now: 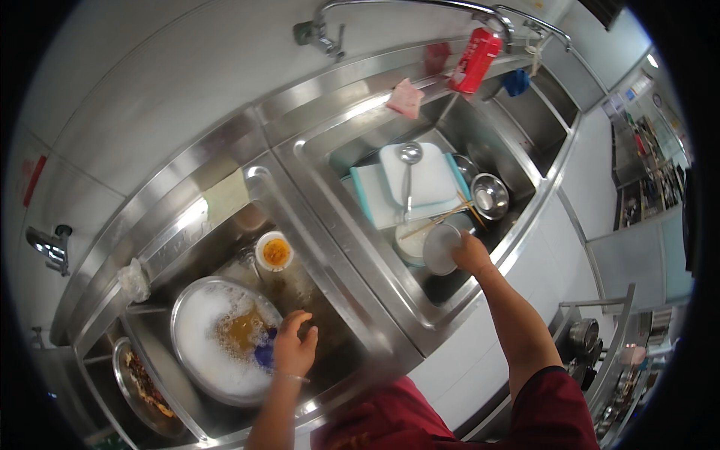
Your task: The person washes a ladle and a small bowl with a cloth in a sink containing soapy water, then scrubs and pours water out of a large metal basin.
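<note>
My right hand [472,254] grips a round, translucent plastic container [441,250] over the near side of the right sink. Under it, partly covered, sits a round tub [409,243] with whitish contents. My left hand [295,344] hovers with fingers apart at the right rim of a large metal basin [185,360] in the left sink. White suds and brownish liquid fill that basin. Right beside my left hand, a blue object [263,353] lies partly in the liquid; its kind is unclear. A white cup [274,251] with orange contents stands behind the basin.
In the right sink lie white boards [388,169], a ladle [410,154], chopsticks [436,222] and a metal bowl [489,197]. A pink cloth [406,98] and a red packet [477,59] rest along the back ledge. Food scraps fill a metal dish [143,388] at far left.
</note>
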{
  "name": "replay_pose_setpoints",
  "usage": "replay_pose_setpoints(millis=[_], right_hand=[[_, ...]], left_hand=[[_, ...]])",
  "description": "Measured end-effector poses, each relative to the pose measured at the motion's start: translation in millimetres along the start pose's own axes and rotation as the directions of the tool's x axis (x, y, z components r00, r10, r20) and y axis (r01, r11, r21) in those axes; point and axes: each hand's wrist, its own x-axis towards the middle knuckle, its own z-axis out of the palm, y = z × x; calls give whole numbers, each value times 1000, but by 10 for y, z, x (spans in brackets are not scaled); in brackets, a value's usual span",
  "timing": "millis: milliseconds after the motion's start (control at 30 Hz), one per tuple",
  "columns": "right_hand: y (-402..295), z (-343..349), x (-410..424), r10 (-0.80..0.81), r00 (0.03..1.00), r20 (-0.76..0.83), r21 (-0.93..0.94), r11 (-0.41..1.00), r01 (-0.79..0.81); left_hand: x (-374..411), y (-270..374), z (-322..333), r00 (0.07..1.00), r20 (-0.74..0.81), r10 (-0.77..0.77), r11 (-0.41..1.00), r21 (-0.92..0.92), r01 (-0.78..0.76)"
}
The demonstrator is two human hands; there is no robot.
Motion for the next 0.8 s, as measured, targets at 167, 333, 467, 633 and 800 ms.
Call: replay_pose_setpoints(millis=[167,333,467,633,800], right_hand=[[34,600,456,205,969,140,99,971,-220],[483,824,900,116,920,375,154,971,-185],[250,1012,948,461,817,346,424,700,-575],[61,758,758,366,926,92,295,878,-376],[-1467,52,-235,-278,961,11,601,770,216]], left_hand=[[34,-521,90,943,93,-318,944,-63,325],[-9,-615,189,935,114,-334,920,-174,350],[-185,-808,49,914,102,-393,895,-186,405],[-317,-838,-130,904,71,-421,855,-303,422],[-509,-1009,-296,888,-3,-460,788,-462,406]])
